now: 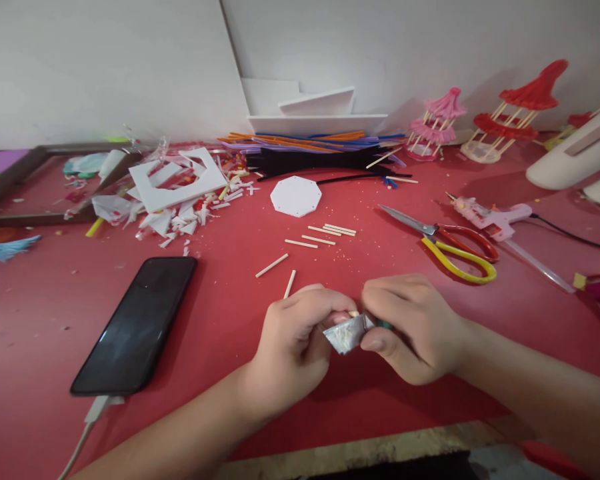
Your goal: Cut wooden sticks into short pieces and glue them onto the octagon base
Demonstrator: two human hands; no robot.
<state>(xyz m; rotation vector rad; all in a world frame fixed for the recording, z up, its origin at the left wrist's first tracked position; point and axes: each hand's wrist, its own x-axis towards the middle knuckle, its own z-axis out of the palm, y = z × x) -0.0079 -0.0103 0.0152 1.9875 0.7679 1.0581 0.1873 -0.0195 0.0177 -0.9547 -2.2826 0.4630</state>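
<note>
Over on the left, a black smartphone point(135, 327) lies on the red tabletop point(220, 320), plugged into a white cable point(91, 417). Behind it, a white foam board with a cut-out point(153, 195) sits among scraps. Here's the left hand point(290, 347), its grip closed, fingers curled round a short pale wooden stick point(354, 313), only its end showing. Beyond it lie loose pale wooden sticks point(319, 240), with a white octagonal board point(296, 197) farther back. At the centre, a grey metal blade point(347, 335) meets that stick end, and the right hand point(415, 327) has a closed grip on its green handle point(385, 325). On to the right: scissors with red and yellow handles point(429, 230), open, then a pink glue gun point(501, 220) just beside them.
</note>
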